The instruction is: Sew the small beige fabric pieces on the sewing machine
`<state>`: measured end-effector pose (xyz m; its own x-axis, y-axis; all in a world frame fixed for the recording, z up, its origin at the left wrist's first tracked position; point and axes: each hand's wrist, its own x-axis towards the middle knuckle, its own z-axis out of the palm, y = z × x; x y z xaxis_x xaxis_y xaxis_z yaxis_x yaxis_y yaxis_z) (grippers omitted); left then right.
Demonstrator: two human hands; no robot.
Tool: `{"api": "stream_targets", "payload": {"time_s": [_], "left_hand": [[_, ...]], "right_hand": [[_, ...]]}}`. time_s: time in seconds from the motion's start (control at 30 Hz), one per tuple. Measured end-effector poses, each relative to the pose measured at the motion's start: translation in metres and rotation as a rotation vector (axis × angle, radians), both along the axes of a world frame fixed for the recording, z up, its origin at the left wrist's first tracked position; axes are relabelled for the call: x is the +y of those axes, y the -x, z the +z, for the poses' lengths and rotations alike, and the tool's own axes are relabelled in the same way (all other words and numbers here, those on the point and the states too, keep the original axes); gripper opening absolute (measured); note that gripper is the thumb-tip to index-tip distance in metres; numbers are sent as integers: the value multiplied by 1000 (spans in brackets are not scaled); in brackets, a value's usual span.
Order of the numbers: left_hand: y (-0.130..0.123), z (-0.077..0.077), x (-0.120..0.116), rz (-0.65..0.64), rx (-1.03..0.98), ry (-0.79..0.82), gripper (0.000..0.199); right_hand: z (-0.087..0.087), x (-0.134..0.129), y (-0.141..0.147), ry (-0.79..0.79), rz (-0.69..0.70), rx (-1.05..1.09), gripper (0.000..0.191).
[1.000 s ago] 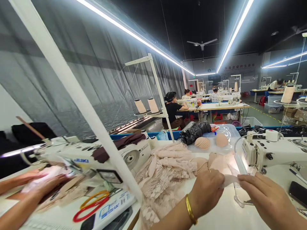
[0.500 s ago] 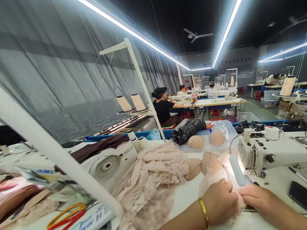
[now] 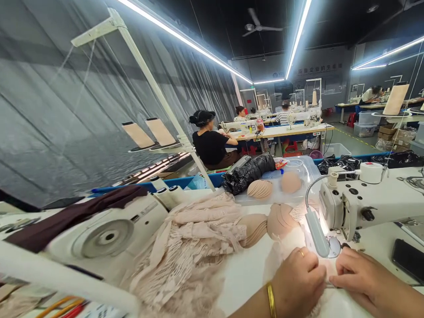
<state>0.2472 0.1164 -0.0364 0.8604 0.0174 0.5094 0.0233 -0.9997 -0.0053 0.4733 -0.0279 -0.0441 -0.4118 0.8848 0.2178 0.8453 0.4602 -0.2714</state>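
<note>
My left hand (image 3: pixel 296 278), with a gold ring and bracelet, is closed on beige lace fabric (image 3: pixel 281 251) in front of the sewing machine (image 3: pixel 361 198). Beside it, my right hand (image 3: pixel 359 274) has its fingers curled, thumb and fingertips pinched at the edge of the same fabric. The spot between the hands is lit by a small grey lamp (image 3: pixel 316 232) on a bent neck. Just beyond the fabric lie beige bra cups (image 3: pixel 281 221) with wavy seams. The machine's needle area is hidden behind the lamp.
A heap of beige lace (image 3: pixel 195 234) lies to the left. Behind it stands a thread stand with two cones (image 3: pixel 160 132). A clear plastic bin lid (image 3: pixel 304 172) carries more cups and a black plastic bundle (image 3: pixel 248 174). A phone (image 3: pixel 407 258) rests at right. Co-workers sit further back.
The view has swung, so the thread stand and neighbouring machine appear further left. My right hand's fingers have curled in more and drawn slightly apart from my left hand.
</note>
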Motion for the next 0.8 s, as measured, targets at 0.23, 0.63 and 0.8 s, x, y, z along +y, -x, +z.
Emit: {"api": "stream_targets", "payload": {"time_s": [0.23,0.63,0.8], "left_hand": [[-3,-1,-2,-27,-18,52,11],[-4,-3,2,-61,-32,-17,5],[-9,-3,8,-75,44,-7,3]], "right_hand": [[2,0,3,-28,25,54,37],[-8,0,-4,43,-104,113,42],[-15,6,-4,-96,-147,114,37]]}}
